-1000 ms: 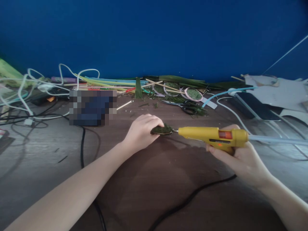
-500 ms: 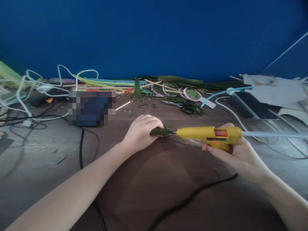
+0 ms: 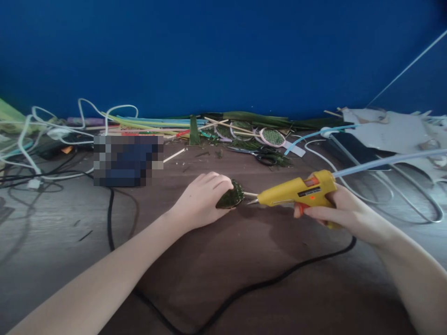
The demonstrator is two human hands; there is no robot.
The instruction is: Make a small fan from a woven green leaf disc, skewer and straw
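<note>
My left hand (image 3: 200, 200) is closed on a small round disc covered in green leaf (image 3: 231, 196), holding it tilted just above the dark wooden table (image 3: 244, 260). A thin wooden stick (image 3: 250, 194) pokes out from the disc's right side. My right hand (image 3: 340, 211) grips a yellow hot glue gun (image 3: 298, 191) by its handle, a finger on the orange trigger. The gun's nozzle points left and sits a short way from the disc, beside the stick. A pale glue stick (image 3: 387, 161) juts from the gun's back toward the right.
A black cord (image 3: 265, 282) runs across the table near me. At the back lie long green leaves and coloured sticks (image 3: 157, 123), black scissors (image 3: 262, 155), round leaf-covered discs (image 3: 272, 137), white cables (image 3: 52, 128), a blurred dark box (image 3: 127, 160), grey cardboard sheets (image 3: 394, 130) and a blue wall (image 3: 223, 51).
The glue gun has tilted, its back rising, and its nozzle has drawn back a little from the disc. My left hand has tipped the disc up, showing more of its green face.
</note>
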